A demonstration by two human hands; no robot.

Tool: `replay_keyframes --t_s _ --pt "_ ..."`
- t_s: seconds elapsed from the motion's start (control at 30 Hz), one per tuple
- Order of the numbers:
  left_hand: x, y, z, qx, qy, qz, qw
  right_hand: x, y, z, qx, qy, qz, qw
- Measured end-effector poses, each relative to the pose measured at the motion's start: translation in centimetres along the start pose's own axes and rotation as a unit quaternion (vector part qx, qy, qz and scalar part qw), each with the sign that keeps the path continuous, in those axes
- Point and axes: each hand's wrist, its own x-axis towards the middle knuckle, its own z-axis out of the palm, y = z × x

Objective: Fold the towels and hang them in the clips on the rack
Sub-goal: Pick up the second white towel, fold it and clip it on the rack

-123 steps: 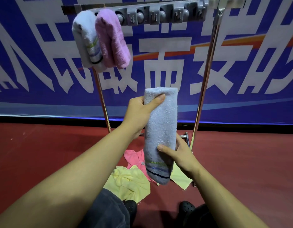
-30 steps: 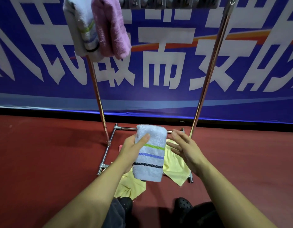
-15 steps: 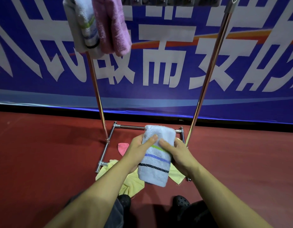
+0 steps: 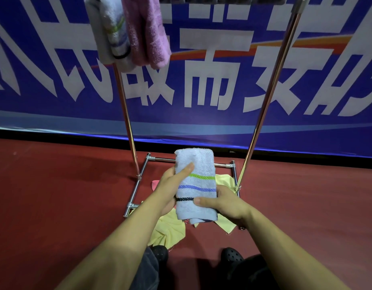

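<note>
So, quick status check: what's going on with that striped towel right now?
Both hands grip the folded striped towel: left hand upper side, right hand lower. Two towels hang on the rack. Nothing in the way.

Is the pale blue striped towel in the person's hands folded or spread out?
Folded: the pale blue striped towel is a compact, layered bundle, gripped by the left hand and right hand.

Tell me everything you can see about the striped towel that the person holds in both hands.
The striped towel is pale blue terry cloth, folded into a thick upright bundle. Green, violet and dark stripes cross its lower half. The left hand grips its left side, thumb on the front; the right hand holds its lower right edge. It is held in the air, above the floor.
</note>
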Motion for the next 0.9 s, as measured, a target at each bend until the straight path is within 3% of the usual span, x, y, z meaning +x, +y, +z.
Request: replay_keyframes --t_s 0.1,0.23,0.33,0.47,0.6,0.67,0.8,0.9 --pt "0.1 -0.3 0.0 0.005 -0.030 -0.027 0.999 -0.1 0.1 -0.3 0.032 -0.004 -0.014 0.999" --pt "0.4 -0.9 0.0 0.018 -0.039 -0.005 0.999 0.1 0.4 -0.6 0.045 -0.006 -0.017 0.999" --pt "0.9 -1.3 0.1 0.028 0.002 0.032 0.999 0.5 0.7 -0.4 0.055 0.050 -0.018 0.997" --pt "1.8 -1.7 -0.9 0.111 0.108 0.100 0.983 1.0 0.4 -0.3 -0.053 0.237 -0.067 0.968" --pt "1.9 -2.1 -1.0 0.255 0.147 0.141 0.945 1.1 -0.3 1.0 -0.027 0.217 -0.098 0.971" --pt "1.7 -2.2 -0.5 0.299 0.116 0.150 0.935 1.3 -0.2 1.7 -0.042 0.198 -0.077 0.976" --pt "1.5 -2.6 0.1 0.263 -0.049 0.100 0.958 1.6 -0.1 1.8 -0.032 0.202 -0.079 0.976" --pt "1.9 -2.9 0.3 0.259 -0.068 0.082 0.960 1.5 -0.5 1.6 -0.033 0.224 -0.097 0.969"
